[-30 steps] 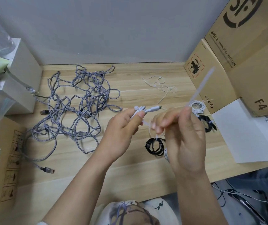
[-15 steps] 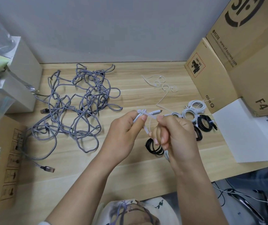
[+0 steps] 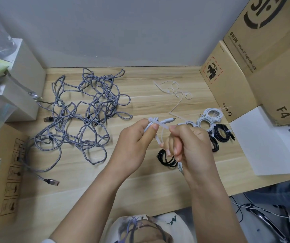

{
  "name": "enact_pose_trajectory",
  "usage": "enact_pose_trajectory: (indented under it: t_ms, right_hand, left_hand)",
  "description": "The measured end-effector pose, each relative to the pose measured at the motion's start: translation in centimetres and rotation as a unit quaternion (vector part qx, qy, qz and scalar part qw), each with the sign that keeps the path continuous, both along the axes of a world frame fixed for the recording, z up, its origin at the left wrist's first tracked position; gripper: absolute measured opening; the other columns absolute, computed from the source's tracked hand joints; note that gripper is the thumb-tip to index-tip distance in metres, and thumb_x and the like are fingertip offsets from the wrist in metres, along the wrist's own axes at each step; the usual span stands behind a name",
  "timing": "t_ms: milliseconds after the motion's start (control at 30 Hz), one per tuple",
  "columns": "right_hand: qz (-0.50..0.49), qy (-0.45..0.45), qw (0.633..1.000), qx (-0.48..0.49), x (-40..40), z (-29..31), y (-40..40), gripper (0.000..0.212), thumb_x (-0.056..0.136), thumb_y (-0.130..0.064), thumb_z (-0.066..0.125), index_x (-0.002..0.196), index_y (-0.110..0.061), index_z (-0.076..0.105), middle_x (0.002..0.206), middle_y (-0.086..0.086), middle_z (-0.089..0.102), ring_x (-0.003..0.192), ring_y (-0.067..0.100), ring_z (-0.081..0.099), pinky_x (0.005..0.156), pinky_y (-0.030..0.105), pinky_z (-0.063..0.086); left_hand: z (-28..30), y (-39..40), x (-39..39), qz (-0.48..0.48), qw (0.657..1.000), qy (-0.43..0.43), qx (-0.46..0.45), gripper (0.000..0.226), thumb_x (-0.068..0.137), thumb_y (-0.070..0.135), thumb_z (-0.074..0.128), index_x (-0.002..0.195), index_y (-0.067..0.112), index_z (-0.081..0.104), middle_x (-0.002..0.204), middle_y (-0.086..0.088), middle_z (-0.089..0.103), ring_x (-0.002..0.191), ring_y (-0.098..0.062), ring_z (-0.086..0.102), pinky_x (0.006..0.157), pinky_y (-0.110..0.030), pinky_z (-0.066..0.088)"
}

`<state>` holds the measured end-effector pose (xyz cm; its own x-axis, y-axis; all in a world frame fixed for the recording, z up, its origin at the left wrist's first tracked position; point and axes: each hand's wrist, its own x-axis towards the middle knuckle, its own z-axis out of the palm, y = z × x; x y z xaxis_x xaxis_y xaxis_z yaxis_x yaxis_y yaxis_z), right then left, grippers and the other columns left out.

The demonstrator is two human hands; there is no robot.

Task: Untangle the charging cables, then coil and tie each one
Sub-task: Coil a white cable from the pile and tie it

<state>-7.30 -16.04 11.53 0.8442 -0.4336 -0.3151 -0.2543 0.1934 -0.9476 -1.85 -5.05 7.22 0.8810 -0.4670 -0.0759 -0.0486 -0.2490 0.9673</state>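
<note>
Pale wooden tabletop (image 3: 88, 186) carries everything. Nearest, the left hand (image 3: 133, 144) pinches a coiled white cable (image 3: 149, 124) at its bundled end, while the right hand (image 3: 191, 146) is clenched round a thin white tie (image 3: 160, 128) crossing it. Light and limp, the cable probably slips loose unless held at the crossing. Beyond lie finished coils (image 3: 210, 118), then a grey braided tangle (image 3: 81, 116), still knotted, far left.

Soft, even indoor light, faint shadows, wide-angle bending at the edges, slight blur throughout.
</note>
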Motion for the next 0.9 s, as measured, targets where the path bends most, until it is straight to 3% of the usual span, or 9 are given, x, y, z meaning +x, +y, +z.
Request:
enact_pose_trajectory:
  t_ms: [167, 300, 467, 567, 667, 800, 900]
  right_hand:
    - [-0.005, 0.012, 1.000, 0.004, 0.0, 0.0, 0.0, 0.059, 0.086, -0.004, 0.046, 0.028, -0.013, 0.039, 0.029, 0.000, 0.034, 0.036, 0.014, 0.040, 0.070, 0.038, 0.045]
    - [0.000, 0.028, 1.000, 0.013, 0.2, -0.3, 0.1, 0.059, 0.087, -0.007, 0.048, 0.029, -0.015, 0.040, 0.030, 0.000, 0.033, 0.036, 0.015, 0.038, 0.069, 0.039, 0.044]
    - [0.023, 0.034, 0.999, 0.028, 0.4, -0.6, -0.1, 0.059, 0.091, -0.011, 0.051, 0.033, -0.016, 0.042, 0.032, 0.000, 0.034, 0.036, 0.015, 0.038, 0.062, 0.036, 0.038]
    - [0.046, 0.050, 0.998, 0.006, 0.4, -1.0, -0.4, 0.059, 0.092, -0.015, 0.053, 0.034, -0.016, 0.045, 0.032, 0.001, 0.036, 0.037, 0.014, 0.037, 0.061, 0.035, 0.038]
    - [0.106, 0.069, 0.988, -0.087, 0.0, -0.6, -0.9, 0.051, 0.091, -0.024, 0.057, 0.040, -0.017, 0.057, 0.038, 0.002, 0.048, 0.042, 0.013, 0.046, 0.064, 0.030, 0.042]
    - [0.053, 0.038, 0.963, -0.262, -0.5, 0.0, -1.5, 0.017, 0.081, -0.036, 0.070, 0.068, -0.025, 0.066, 0.052, -0.007, 0.054, 0.053, 0.010, 0.051, 0.062, 0.030, 0.043]
    - [0.082, 0.032, 0.915, -0.394, -0.2, 0.0, -2.1, 0.013, 0.078, -0.053, 0.063, 0.082, -0.041, 0.061, 0.079, -0.012, 0.054, 0.081, 0.009, 0.052, 0.075, 0.030, 0.043]
  left_hand:
    - [0.1, 0.0, -0.1, -0.001, 1.000, -0.012, 0.003, 0.025, 0.097, 0.027, 0.047, 0.076, 0.029, 0.060, 0.059, -0.004, 0.041, 0.055, -0.008, 0.033, 0.053, -0.022, 0.028]
    - [0.2, 0.0, -0.2, -0.029, 0.994, -0.079, 0.063, 0.025, 0.097, 0.037, 0.045, 0.093, 0.019, 0.062, 0.051, 0.009, 0.042, 0.051, -0.010, 0.035, 0.049, -0.019, 0.026]
    - [0.2, 0.6, 0.4, -0.101, 0.981, -0.135, 0.096, 0.026, 0.090, 0.046, 0.037, 0.067, 0.034, 0.034, 0.058, 0.017, 0.048, 0.055, -0.007, 0.040, 0.050, -0.019, 0.026]
    - [-0.1, 0.9, 0.6, -0.152, 0.972, -0.144, 0.109, 0.029, 0.091, 0.047, 0.035, 0.073, 0.026, 0.042, 0.059, 0.011, 0.047, 0.060, -0.009, 0.043, 0.053, -0.022, 0.030]
    - [-0.4, 1.2, 0.7, -0.162, 0.973, -0.131, 0.104, 0.042, 0.090, 0.056, 0.031, 0.081, 0.017, 0.046, 0.064, 0.007, 0.050, 0.063, -0.014, 0.044, 0.059, -0.033, 0.037]
    - [-0.2, 1.5, 1.1, -0.162, 0.967, -0.146, 0.132, 0.028, 0.089, 0.056, 0.031, 0.071, 0.035, 0.036, 0.064, 0.018, 0.047, 0.059, -0.009, 0.039, 0.053, -0.031, 0.028]
    - [0.3, 1.5, 1.0, -0.171, 0.965, -0.154, 0.126, 0.038, 0.086, 0.063, 0.028, 0.083, 0.030, 0.047, 0.065, 0.017, 0.047, 0.063, -0.010, 0.042, 0.059, -0.037, 0.039]
